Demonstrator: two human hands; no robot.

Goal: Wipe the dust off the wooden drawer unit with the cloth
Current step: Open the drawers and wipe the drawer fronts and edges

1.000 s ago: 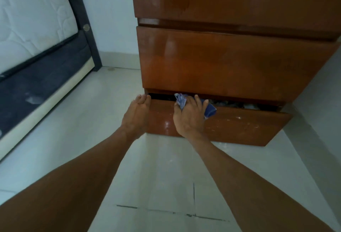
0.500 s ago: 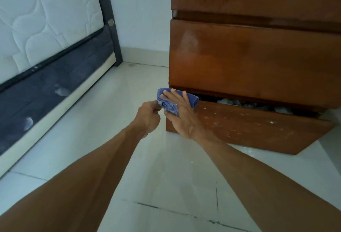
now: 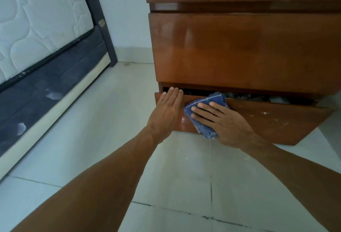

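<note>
Now right hand (image 3: 223,121) presses blue cloth (image 3: 203,113) flat against bottom drawer (image 3: 267,121); left hand (image 3: 166,110) rests flat beside.

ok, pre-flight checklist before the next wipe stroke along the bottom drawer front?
1. Cloth under the wiping hand: ok. The right hand presses the blue cloth flat on the bottom drawer front.
2. Drawer braced: ok. The left hand lies flat on its left end, fingers over the top edge.
3. Stroke path rightward free: ok, bare wood.
4. Dust left to wipe: not ok. White specks remain to the right.
5. Drawer shut: not ok. It stands ajar, contents showing.
6. Cloth clean side down: cannot tell.
</note>
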